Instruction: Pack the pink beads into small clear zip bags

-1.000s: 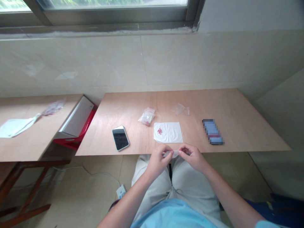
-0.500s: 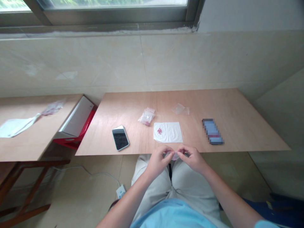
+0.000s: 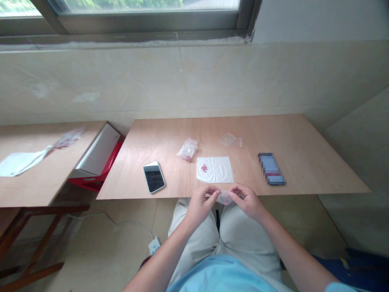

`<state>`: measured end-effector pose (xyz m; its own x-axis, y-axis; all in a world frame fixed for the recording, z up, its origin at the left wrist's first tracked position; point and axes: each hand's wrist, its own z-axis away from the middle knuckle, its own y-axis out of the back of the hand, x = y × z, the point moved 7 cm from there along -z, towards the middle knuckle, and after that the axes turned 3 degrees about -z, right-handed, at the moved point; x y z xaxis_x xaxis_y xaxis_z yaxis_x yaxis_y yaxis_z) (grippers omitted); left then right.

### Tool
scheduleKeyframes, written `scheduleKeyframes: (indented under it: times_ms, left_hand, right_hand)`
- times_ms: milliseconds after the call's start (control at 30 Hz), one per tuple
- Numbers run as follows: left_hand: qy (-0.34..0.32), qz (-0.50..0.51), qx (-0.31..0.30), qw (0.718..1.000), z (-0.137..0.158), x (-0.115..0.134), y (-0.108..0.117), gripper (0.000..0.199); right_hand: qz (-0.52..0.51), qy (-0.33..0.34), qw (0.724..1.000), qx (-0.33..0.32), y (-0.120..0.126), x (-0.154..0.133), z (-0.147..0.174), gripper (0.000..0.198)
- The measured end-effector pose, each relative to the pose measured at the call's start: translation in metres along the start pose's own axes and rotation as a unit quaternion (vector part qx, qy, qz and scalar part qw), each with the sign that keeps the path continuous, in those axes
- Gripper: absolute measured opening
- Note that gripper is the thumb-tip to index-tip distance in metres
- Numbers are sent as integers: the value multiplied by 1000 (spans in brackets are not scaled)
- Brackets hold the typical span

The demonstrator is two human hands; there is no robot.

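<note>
Between my hands, just over the table's front edge, is a small clear plastic bag [image 3: 224, 197] with a pinkish tint inside. My left hand [image 3: 204, 202] pinches one upper corner of it between thumb and finger. The opposite corner is pinched by my right hand [image 3: 245, 200]. Right beyond my hands lies a folded white cloth or tissue [image 3: 220, 170], bearing a little cluster of small red pieces [image 3: 204, 168]. Behind it to the left rests a clear bag [image 3: 187, 149] with white and red contents. A crumpled clear bag [image 3: 231, 140] lies further back.
A phone [image 3: 154, 177] lies at the left of the wooden table [image 3: 316, 162], and a blurred-out phone [image 3: 272, 168] at the right. A second table [image 3: 36, 190] on the left carries white cloth and a bag. Below, a cable runs to a power strip [image 3: 154, 245].
My hands have drawn slightly apart, so more of the small bag shows stretched between them. The things on the table have stayed put.
</note>
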<state>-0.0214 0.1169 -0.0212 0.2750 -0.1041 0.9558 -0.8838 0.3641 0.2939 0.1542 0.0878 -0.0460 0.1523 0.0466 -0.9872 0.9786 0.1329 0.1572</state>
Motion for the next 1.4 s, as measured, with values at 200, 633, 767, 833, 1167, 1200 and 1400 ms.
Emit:
scheduleKeyframes:
  times_ms: [200,633,767,833,1167,1200,1400]
  left_hand:
    - [-9,-6,-19,1000,2,1,-5,19]
    - [-42,-92,-28,994,6,4,-13,13]
    - [-49,-101,-34,993,6,6,-13,12]
    - [-51,-101,-43,993,6,8,-13,14]
    - [-55,-94,-36,993,5,9,-10,16]
    - [-51,-90,-30,994,5,8,-9,15]
    - [-42,-84,-24,995,5,7,-9,10]
  right_hand:
    - [16,22,999,-29,-8,-7,2,11]
    - [71,41,997,-7,-12,-8,1,9]
    - [71,39,997,-11,-12,-11,2,11]
    - [69,38,997,-11,-12,-12,2,11]
    - [47,19,999,-7,-11,-4,1,14]
    - [49,21,999,-3,-10,-5,0,14]
    - [65,28,997,-7,-11,-6,1,15]
